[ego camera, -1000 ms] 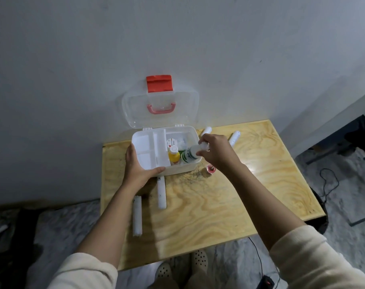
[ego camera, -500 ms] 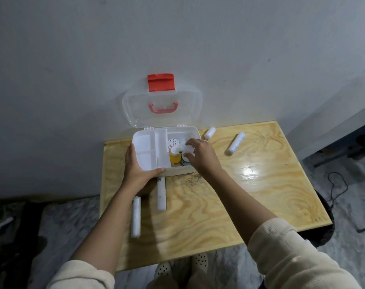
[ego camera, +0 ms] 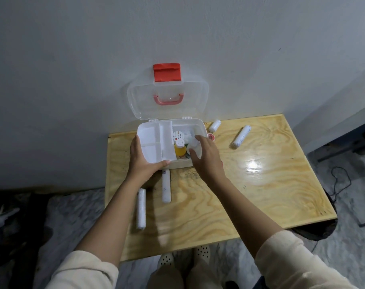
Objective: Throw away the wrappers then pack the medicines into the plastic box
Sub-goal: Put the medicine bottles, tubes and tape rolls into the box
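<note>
The plastic box (ego camera: pixel 154 140) stands open at the table's far edge, its clear lid (ego camera: pixel 167 101) leaning on the wall. My left hand (ego camera: pixel 144 159) grips the box's front left corner. My right hand (ego camera: pixel 206 155) reaches into the right compartment, fingers closed on a white bottle (ego camera: pixel 193 146). A yellow bottle (ego camera: pixel 180 150) and a round white container (ego camera: pixel 178 137) sit inside. White bandage rolls lie on the table: one (ego camera: pixel 141 208) at front left, one (ego camera: pixel 166 187) in front of the box, a short one (ego camera: pixel 215 125) and a long one (ego camera: pixel 241 136) to the right.
A small red and white tape roll (ego camera: pixel 211 137) lies just right of the box. The wooden table (ego camera: pixel 250 184) stands against a grey wall. Cables (ego camera: pixel 342 182) trail on the floor at the right. My feet (ego camera: pixel 183 255) show below the table's near edge.
My right hand carried the white bottle left from above the table into the box's right compartment and lowered it. My left hand stayed on the box.
</note>
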Tool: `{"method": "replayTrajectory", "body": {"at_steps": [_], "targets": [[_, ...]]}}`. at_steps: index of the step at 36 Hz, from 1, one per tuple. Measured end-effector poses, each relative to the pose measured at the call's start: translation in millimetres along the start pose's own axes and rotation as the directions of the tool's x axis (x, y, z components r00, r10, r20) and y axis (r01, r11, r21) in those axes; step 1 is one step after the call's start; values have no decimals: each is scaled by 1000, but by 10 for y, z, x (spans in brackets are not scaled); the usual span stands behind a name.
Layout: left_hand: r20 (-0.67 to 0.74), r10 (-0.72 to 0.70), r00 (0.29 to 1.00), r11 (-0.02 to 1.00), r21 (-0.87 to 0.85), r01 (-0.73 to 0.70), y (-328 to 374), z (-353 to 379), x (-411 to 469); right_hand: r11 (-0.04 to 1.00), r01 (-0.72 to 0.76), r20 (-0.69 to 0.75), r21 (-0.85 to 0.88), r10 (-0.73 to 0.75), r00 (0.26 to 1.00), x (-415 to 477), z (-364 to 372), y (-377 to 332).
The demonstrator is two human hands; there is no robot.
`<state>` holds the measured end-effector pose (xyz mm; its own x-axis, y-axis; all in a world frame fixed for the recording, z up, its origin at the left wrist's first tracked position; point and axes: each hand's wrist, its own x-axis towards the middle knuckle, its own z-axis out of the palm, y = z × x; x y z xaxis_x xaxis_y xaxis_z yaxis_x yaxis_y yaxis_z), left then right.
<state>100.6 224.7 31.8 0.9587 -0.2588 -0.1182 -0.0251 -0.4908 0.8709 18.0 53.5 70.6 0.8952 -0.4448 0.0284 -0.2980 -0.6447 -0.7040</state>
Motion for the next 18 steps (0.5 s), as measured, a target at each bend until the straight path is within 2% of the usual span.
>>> {"method": "replayTrajectory", "body": {"at_steps": [4,6,8,10,12,18], "targets": [[26,8,1000,1000,29,-8,8,-13,8,994,76,-220,81,-56,974,-338,115,11],[49,2,999,998,56,-5,6,-19,18,992,82,-270,99,-52,961,-531,239,37],[77,-15,997,996,86,9,-3,-25,34,989,52,-204,139,-22,979,-727,405,48],[107,-43,993,993,118,30,-18,-32,50,992,11,-67,124,-3,998,-892,596,21],[124,-54,991,990,137,37,-31,-44,63,997,-38,47,61,36,998,-995,792,-41],[140,-42,989,989,146,22,-39,-61,64,982,-145,217,-124,170,961,-1047,1252,-234]]}}
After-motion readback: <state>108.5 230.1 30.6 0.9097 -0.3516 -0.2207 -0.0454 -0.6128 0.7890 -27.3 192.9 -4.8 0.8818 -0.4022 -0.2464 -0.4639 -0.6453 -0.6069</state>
